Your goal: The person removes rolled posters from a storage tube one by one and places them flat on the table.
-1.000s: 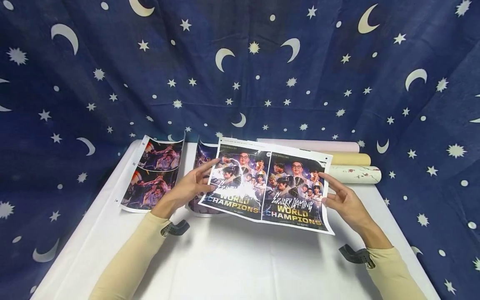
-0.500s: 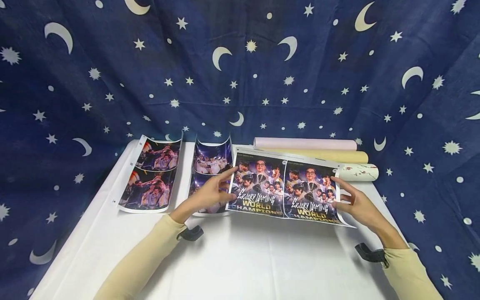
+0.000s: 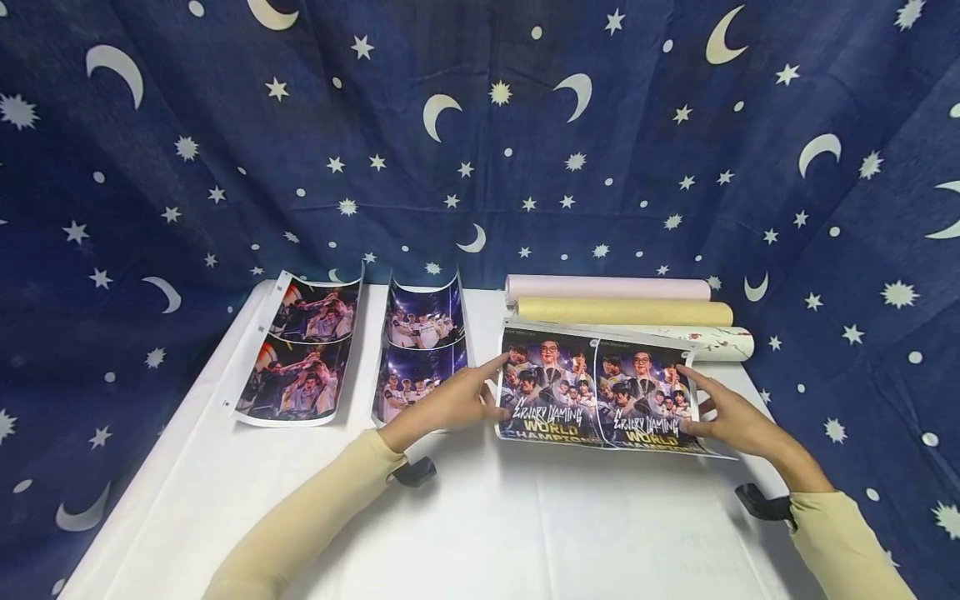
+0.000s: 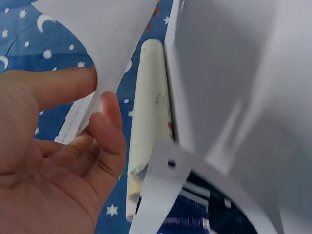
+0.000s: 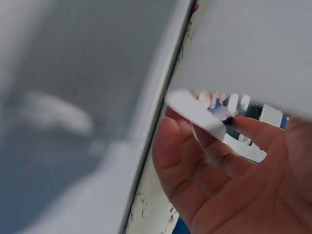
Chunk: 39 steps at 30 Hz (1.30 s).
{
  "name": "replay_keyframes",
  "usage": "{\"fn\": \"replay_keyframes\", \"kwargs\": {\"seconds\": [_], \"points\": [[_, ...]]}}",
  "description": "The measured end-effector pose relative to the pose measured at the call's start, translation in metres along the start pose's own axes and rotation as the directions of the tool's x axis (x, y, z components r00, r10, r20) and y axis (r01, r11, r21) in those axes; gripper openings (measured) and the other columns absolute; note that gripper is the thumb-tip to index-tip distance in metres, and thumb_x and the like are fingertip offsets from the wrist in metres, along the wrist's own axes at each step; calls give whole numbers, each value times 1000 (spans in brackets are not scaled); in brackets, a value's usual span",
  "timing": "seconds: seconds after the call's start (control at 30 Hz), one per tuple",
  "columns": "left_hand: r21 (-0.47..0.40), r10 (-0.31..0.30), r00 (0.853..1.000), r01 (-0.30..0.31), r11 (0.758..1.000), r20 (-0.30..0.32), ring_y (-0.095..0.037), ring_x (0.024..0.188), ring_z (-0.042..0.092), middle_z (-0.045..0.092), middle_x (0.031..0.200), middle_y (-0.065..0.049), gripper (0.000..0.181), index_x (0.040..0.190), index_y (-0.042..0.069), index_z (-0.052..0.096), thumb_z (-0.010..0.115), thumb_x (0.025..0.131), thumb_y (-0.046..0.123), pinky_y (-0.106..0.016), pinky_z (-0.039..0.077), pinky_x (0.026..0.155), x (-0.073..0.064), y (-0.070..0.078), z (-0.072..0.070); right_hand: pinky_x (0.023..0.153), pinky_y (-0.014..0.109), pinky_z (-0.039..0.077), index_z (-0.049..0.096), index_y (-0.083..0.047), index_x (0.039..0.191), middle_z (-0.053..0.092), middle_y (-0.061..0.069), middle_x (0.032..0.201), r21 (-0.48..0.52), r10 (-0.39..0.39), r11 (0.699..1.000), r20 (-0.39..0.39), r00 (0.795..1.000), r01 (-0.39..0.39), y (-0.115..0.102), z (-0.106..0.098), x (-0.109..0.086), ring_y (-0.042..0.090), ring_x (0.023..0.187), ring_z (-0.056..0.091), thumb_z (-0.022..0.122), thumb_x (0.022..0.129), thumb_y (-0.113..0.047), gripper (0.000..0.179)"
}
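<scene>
Both hands hold a glossy printed poster sheet over the right half of the white table in the head view. It carries two matching group pictures side by side with "World Champions" lettering. My left hand pinches its left edge; in the left wrist view the sheet's white back curves between finger and thumb. At the opposite edge, my right hand pinches the paper between thumb and fingers, and the right wrist view shows that edge curling. The sheet overlaps the front of the floral roll, its lower edge lifted toward me.
Two curled printed sheets lie at the left: a reddish one and a purple one. Behind the held poster are a pink roll and a yellow roll. A navy star-and-moon cloth hangs behind the white table.
Both hands have carried the poster to the right and slightly nearer, uncovering the purple sheet on the left and more of the rolls behind. The grip at both edges stays the same.
</scene>
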<state>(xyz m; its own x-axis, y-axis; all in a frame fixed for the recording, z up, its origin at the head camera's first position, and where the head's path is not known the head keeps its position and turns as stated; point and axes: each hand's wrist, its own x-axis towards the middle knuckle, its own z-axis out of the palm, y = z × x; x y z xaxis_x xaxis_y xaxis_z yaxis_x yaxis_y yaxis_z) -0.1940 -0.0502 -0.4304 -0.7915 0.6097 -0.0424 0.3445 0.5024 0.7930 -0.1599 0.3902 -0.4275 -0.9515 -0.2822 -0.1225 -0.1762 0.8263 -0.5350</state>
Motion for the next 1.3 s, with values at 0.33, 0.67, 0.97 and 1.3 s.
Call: {"fn": "replay_keyframes", "kwargs": {"seconds": [0.33,0.67,0.97,1.3], "points": [[162,-92,996,91,983,-1,-21,83,66,71,102,-14,106,157,8,19,85,75,21,-32,55,83,19,19,34,64,32,44,21,4,152,50,32,114,-111,17,994,-16,1000,-19,9,-4,-5,27,81,58,84,74,-16,102],[207,-112,994,110,972,-1,-15,81,61,67,91,-6,108,154,0,22,87,71,22,-27,53,83,34,20,66,63,30,37,20,5,152,45,28,107,-134,89,987,2,996,-88,27,-1,-2,18,70,44,83,73,-10,102],[209,-143,989,135,969,25,-20,93,66,70,111,-16,108,153,-3,23,87,70,22,-27,53,89,40,12,83,75,51,45,23,6,150,43,39,117,-186,114,976,0,994,-112,37,3,2,32,83,52,84,70,-10,102],[212,-146,989,136,968,31,-24,105,65,67,120,-14,87,146,2,38,82,75,24,-32,52,95,43,4,87,69,38,43,27,5,149,45,36,113,-198,109,974,-7,994,-108,51,7,4,27,79,51,85,68,-11,101]]}}
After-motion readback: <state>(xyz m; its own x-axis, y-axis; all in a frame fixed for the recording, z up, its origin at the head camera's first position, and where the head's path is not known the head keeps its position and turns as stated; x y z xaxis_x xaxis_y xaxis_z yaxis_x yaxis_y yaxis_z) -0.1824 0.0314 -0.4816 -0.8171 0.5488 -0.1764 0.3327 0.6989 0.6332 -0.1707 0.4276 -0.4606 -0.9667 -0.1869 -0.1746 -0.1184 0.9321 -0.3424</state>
